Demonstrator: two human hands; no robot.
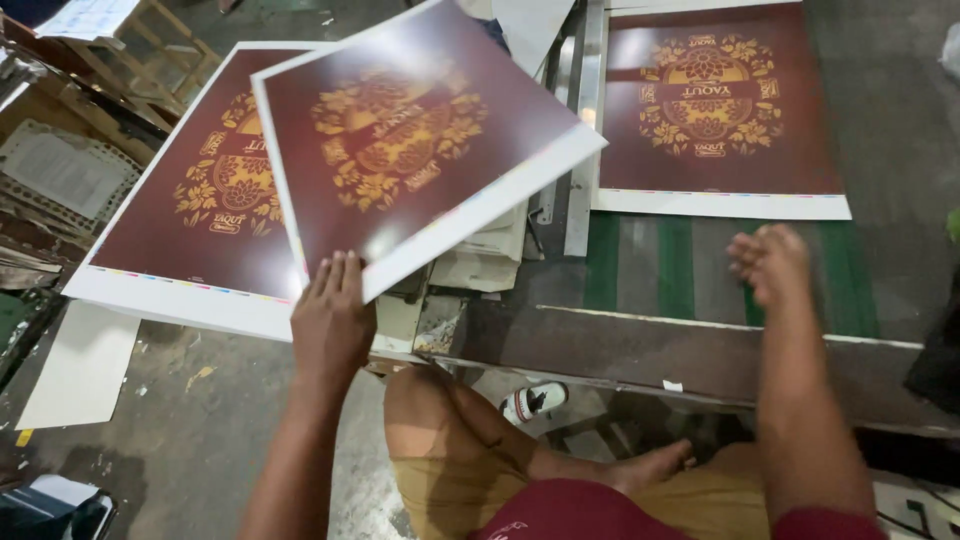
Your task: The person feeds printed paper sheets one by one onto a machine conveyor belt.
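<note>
Single head-worn view, steeply downward, close over lap and worktable (700, 350)

Printed sheet (420, 130): glossy coated paper or card, maroon and gold. Machine bed (700, 350): matt, probably painted metal. Floor (200, 440): rough concrete.

Maroon printed sheet (420, 130) with gold floral emblem and white border, tilted, held at its lower edge, a matching sheet (190, 210) on the stack at left — a third (715, 110) flat on the bench at right.
</note>
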